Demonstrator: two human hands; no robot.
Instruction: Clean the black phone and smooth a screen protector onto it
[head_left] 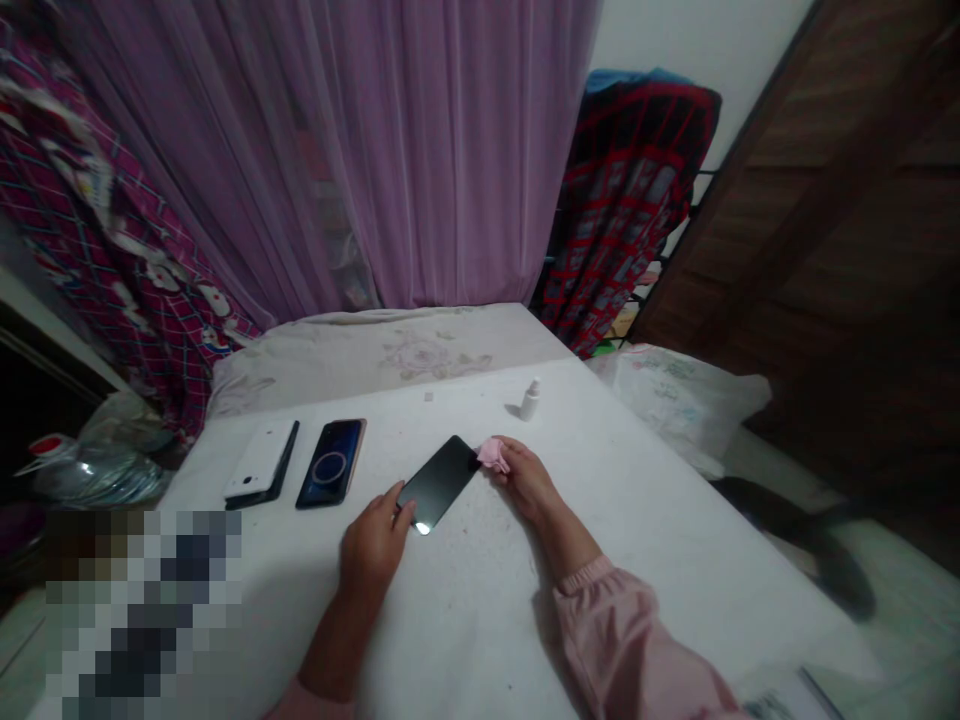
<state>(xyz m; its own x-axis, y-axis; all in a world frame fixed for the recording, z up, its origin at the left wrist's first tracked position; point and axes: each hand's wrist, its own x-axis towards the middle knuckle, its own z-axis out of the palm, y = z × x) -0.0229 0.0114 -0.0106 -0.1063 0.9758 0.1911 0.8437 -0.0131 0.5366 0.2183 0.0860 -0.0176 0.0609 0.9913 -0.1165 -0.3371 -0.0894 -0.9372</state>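
A dark smartphone (441,483) is held at a slant over the white table, a bright reflection on its near end. My left hand (377,535) grips its near left edge between thumb and fingers. At the far right corner, my right hand (523,478) pinches a crumpled pink cloth (493,455) that touches the phone's edge. Left of my hands lies a blue-screened phone (331,464) with a ring pattern. Beside it a white phone (262,462) rests on top of a darker one. A small white bottle (530,400) stands upright beyond my right hand.
The white-covered table (465,640) reaches a floral cloth (420,355) and purple curtains (450,150) at the back. Large plastic bottles (97,470) are at the left, a plastic bag (675,400) at the right. A tiny square piece (429,397) lies near the back.
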